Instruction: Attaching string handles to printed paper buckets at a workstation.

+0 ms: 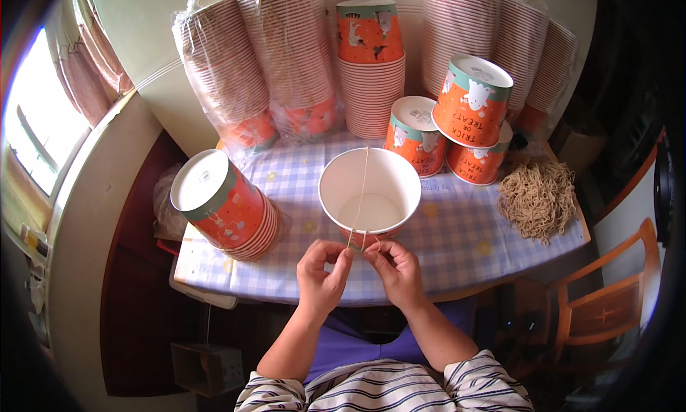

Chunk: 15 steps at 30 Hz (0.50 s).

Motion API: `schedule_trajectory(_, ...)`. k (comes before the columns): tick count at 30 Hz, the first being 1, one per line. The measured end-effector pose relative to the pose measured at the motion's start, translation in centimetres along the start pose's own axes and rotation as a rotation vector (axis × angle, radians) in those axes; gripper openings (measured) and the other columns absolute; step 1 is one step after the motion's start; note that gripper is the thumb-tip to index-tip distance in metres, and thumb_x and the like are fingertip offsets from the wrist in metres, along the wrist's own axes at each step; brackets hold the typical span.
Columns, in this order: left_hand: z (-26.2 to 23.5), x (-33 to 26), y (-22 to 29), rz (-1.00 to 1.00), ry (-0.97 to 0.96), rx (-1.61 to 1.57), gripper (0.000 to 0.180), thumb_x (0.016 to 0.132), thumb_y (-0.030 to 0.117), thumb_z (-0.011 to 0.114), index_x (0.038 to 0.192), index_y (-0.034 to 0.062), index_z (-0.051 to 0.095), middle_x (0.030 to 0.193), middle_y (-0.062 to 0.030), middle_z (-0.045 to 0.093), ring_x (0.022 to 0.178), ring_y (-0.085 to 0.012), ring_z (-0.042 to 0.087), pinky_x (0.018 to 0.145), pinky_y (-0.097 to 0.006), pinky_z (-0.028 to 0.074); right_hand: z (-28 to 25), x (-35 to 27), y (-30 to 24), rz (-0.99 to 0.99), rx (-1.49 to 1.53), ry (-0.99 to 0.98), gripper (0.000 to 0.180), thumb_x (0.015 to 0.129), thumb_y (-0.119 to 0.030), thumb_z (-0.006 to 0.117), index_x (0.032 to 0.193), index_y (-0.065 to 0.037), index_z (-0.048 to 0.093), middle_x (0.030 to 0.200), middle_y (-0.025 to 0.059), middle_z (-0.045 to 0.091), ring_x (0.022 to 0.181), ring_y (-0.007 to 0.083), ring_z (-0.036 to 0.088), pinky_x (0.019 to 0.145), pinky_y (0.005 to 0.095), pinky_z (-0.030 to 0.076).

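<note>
**String pinched at the near rim of the cup**

String is the thing both hands are busy with. It is a thin tan string (pixel 363 190), and it runs straight up and down the middle of the picture, across the open mouth of the big white-inside, orange-outside paper cup (pixel 336 197). Its long way goes from the far rim down to the near rim, toward the person.

The left hand (pixel 320 272) and the right hand (pixel 396 269) sit side by side just below the cup, at the near rim. Both have finger and thumb closed tight on the low end of the string, with only a tiny gap between the two hands. Neither hand is nearer; the string comes down right between them.

The cup stands upright on the blue-and-white checked tablecloth (pixel 457 233). A pile of loose tan strings (pixel 537 197) lies at the right. A stack of orange paper cups lying on its side (pixel 225 205) is at the left.
</note>
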<state>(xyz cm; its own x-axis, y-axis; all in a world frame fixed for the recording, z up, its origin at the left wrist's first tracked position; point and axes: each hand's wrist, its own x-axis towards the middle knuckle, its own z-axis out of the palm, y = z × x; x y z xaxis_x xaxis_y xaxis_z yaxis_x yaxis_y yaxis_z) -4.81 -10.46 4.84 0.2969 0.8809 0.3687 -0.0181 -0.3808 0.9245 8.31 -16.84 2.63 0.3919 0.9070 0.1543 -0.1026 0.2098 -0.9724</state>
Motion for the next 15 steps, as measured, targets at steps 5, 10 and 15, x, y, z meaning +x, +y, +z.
schedule_trajectory(5,0.2,-1.5,-0.8,-0.116,-0.002,-0.09,0.007,0.083,0.003,0.065,0.083,-0.002,0.06,0.074,-0.0021,0.059,0.066,-0.0064,0.054,0.062,-0.02,0.045,0.5,-0.5,0.5,0.046,0.221,0.069,0.013,0.091,-0.011,0.059,0.099,-0.001,0.06,0.091,0.0018,0.062,0.085,0.0059,0.055,0.076,0.0194,0.044)
schedule_trajectory(10,0.5,-2.3,-1.3,-0.12,-0.009,-0.106,0.007,0.083,0.003,0.065,0.084,-0.0021,0.06,0.075,-0.002,0.06,0.067,-0.0063,0.055,0.062,-0.02,0.046,0.8,-1.0,1.5,0.08,0.208,-0.005,0.012,0.088,-0.013,0.064,0.094,-0.003,0.063,0.073,-0.0053,0.056,0.063,0.0004,0.046,0.057,0.0166,0.038)
schedule_trajectory(15,0.5,-2.3,-1.1,-0.136,-0.016,-0.123,0.007,0.083,0.003,0.065,0.083,-0.0024,0.061,0.075,-0.0023,0.06,0.067,-0.0066,0.056,0.062,-0.02,0.046,1.1,-0.4,1.2,0.004,0.177,-0.023,0.01,0.087,-0.012,0.065,0.089,-0.003,0.064,0.075,-0.0045,0.059,0.063,0.0011,0.047,0.057,0.0171,0.039)
